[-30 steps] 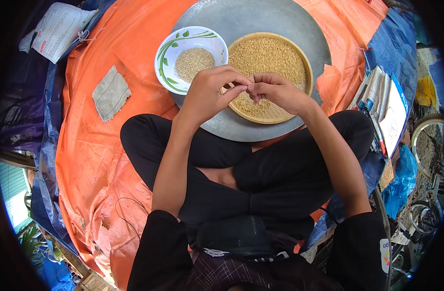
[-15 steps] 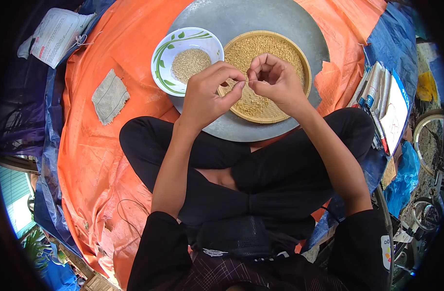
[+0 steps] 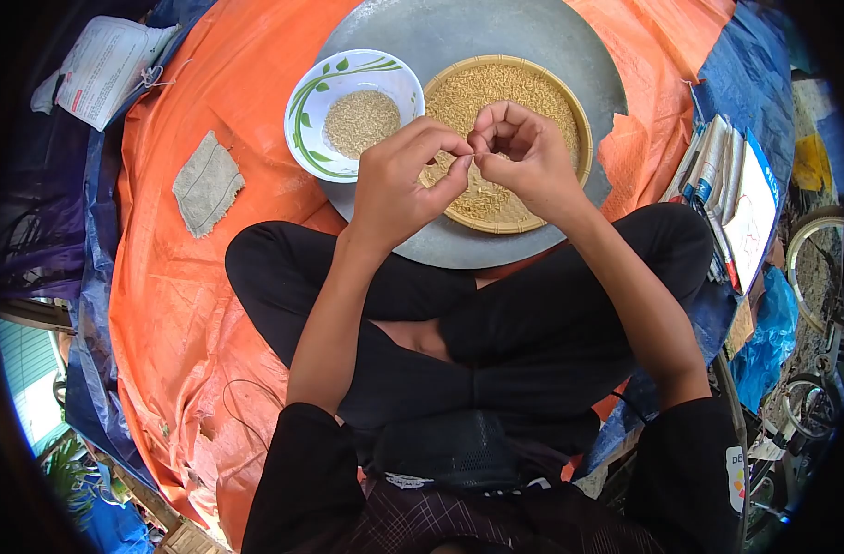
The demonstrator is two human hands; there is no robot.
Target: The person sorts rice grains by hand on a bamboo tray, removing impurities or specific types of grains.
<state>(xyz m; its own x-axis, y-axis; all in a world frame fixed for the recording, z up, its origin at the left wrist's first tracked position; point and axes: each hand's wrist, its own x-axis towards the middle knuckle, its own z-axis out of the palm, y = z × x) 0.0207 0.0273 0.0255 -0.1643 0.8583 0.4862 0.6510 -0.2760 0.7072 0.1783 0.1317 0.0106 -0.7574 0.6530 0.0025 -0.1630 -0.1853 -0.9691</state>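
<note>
My left hand (image 3: 413, 180) and my right hand (image 3: 525, 157) meet fingertip to fingertip over the left part of a round woven tray (image 3: 583, 138) of golden grain. Each has thumb and fingers pinched together; a tiny pale piece, perhaps a grain, shows between them, too small to tell. Left of the tray, partly behind my left hand, is a white bowl (image 3: 304, 115) with green leaf patterns and a heap of pale grain (image 3: 359, 123) inside. Tray and bowl rest on a round grey metal surface (image 3: 440, 32).
An orange tarp (image 3: 191, 305) spreads beneath. On its left lies a grey cloth piece (image 3: 208, 185). A white printed sack (image 3: 113, 72) is at upper left, stacked papers (image 3: 740, 203) at right, and a bicycle wheel (image 3: 814, 268) beyond. My crossed legs are below the metal surface.
The fingertips have shifted very slightly, with my left hand a little further right against my right hand. Both hands stay pinched; the bowl and tray look the same.
</note>
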